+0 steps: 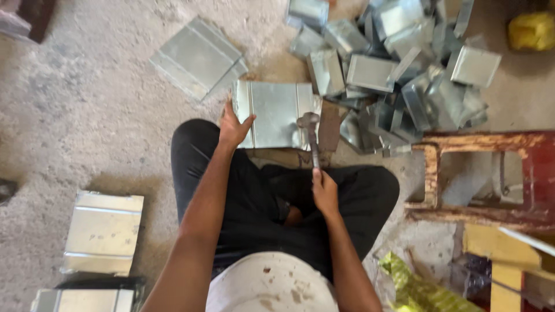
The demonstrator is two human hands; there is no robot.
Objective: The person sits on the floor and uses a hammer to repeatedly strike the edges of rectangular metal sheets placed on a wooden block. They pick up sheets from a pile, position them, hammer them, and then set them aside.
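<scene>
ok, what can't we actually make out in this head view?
- What the metal sheet rests on: hidden beneath it.
- Right hand grip on the hammer: fingers wrap the handle, palm side out of view.
- Pile of bent metal pieces: overlapping and cut off at the top edge, so uncountable.
- Flat sheet stack: cut by the bottom edge.
- Left hand: covers the sheet's near-left corner.

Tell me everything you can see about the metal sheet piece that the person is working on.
The sheet piece looks like thin, shiny galvanized metal, roughly rectangular, with raised folded ridges near its left and right sides. It lies flat on the concrete floor in front of the seated person's knees. The left hand presses on its left edge. The head of the hammer, held by the right hand, is at its lower right edge, which looks slightly bent. A pile of similar pieces lies just to its right.
</scene>
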